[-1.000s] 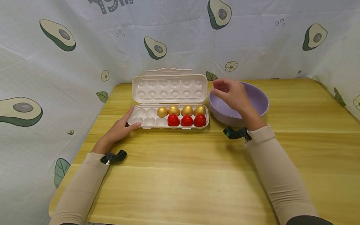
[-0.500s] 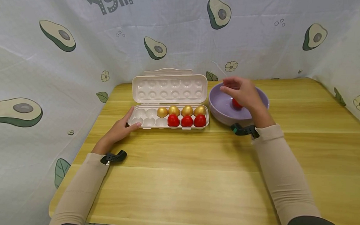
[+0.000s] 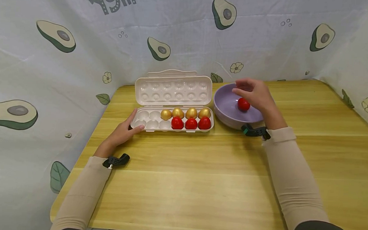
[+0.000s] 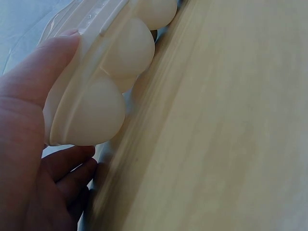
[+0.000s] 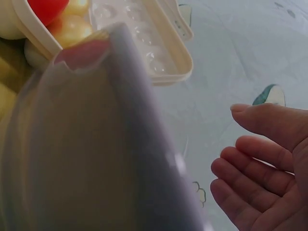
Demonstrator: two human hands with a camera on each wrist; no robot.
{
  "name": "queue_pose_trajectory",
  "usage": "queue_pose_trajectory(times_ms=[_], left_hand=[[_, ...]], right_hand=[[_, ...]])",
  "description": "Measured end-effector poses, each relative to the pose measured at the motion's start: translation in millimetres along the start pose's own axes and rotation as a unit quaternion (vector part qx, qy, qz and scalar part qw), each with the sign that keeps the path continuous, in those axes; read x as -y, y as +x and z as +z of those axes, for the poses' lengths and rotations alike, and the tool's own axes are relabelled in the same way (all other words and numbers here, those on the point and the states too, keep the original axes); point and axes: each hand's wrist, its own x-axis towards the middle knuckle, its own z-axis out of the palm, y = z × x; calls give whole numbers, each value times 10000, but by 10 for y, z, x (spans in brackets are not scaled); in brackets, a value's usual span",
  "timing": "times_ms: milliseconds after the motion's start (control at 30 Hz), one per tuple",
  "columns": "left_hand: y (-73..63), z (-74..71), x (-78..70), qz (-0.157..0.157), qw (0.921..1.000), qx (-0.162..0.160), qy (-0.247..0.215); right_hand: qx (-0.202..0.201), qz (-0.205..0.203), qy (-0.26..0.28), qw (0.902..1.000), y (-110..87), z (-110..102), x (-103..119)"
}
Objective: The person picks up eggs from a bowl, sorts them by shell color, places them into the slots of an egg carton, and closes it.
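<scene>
A white egg carton (image 3: 148, 124) lies on the table with its lid (image 3: 174, 90) folded back. Several golden eggs (image 3: 191, 113) fill part of its back row, and three red eggs (image 3: 177, 123) sit in front of them. My left hand (image 3: 123, 129) holds the carton's left end, the thumb (image 4: 50, 65) at the rim and the fingers around the end. To the right stands a lilac bowl (image 3: 225, 111) with one red egg (image 3: 243, 104) inside. Above the bowl hovers my right hand (image 3: 255, 94), its fingers relaxed and holding nothing.
The wooden table (image 3: 175, 183) stretches in front of the carton and to the right of the bowl. A white cloth (image 3: 187, 29) printed with avocados hangs close behind and along the left side. Several cups at the carton's left are without eggs.
My right hand has moved right across the bowl, uncovering the red egg in it. My left hand and the carton have stayed in place.
</scene>
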Motion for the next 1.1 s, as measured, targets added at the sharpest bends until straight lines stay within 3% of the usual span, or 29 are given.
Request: queue_pose_trajectory(times_ms=[567, 1100], left_hand=[[1, 2, 3, 39, 10000, 8, 12], [1, 5, -1, 94, 10000, 23, 1]], right_hand=[[-1, 526, -203, 9984, 4, -46, -169], [3, 632, -194, 9978, 18, -38, -263]])
